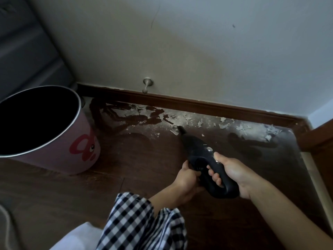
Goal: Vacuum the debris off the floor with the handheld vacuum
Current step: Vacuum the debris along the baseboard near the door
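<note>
The right hand [232,173] is wrapped round the loop handle of the black handheld vacuum [203,157], thumb on top near the silver button. The left hand [186,179] grips the vacuum's body from the left side. The nozzle [181,129] points down at the dark wooden floor [137,159], its tip among pale flakes and dust — the debris [223,125] — strewn along the baseboard [198,103]. A pink bin [59,150] stands well to the left — open-topped, upright.

Bare forearms, black-and-white checked trouser leg [137,221]
</note>
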The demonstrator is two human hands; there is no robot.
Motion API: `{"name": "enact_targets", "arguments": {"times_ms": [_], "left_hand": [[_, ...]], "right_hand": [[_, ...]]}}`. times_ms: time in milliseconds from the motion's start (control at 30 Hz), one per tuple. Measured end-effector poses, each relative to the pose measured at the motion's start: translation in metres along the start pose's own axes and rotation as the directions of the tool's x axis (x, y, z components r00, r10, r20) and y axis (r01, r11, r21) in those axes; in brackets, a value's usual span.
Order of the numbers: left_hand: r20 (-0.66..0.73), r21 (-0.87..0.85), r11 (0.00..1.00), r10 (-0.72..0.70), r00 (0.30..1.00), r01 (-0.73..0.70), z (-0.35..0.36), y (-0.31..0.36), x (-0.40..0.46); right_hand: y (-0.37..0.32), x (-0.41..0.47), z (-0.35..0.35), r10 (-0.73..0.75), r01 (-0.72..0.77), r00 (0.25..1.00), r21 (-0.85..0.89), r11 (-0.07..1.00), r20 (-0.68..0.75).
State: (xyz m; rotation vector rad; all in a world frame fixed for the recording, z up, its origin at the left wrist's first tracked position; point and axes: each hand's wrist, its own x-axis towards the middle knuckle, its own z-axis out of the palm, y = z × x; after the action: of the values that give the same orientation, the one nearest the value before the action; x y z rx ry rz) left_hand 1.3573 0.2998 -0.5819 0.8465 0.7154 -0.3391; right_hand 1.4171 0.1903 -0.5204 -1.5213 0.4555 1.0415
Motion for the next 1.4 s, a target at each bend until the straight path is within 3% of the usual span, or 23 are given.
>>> {"name": "enact_targets", "arguments": {"times_ms": [467, 967, 1167, 1400], "left_hand": [[-0.006, 0.026, 0.999, 0.022, 1.0, -0.022, -0.003, 0.0, 0.002], [0.023, -0.018, 0.997, 0.077, 0.997, -0.076, -0.012, 0.004, 0.011], [0.047, -0.08, 0.993, 0.087, 0.995, -0.083, -0.026, 0.033, 0.018], [-0.041, -0.109, 0.979, 0.167, 0.985, -0.171, -0.045, 0.065, 0.024]], "right_hand": [[0.01, -0.003, -0.002, -0.033, 0.033, 0.999, -0.009, 0.999, 0.016], [0.014, 0.002, -0.003, -0.074, 0.071, 0.971, 0.022, 0.997, 0.226], [0.015, 0.014, -0.009, -0.095, 0.084, 0.981, 0.07, 0.994, 0.167], [0.021, 0.019, -0.009, -0.048, 0.089, 0.942, -0.11, 0.99, 0.332]]}}
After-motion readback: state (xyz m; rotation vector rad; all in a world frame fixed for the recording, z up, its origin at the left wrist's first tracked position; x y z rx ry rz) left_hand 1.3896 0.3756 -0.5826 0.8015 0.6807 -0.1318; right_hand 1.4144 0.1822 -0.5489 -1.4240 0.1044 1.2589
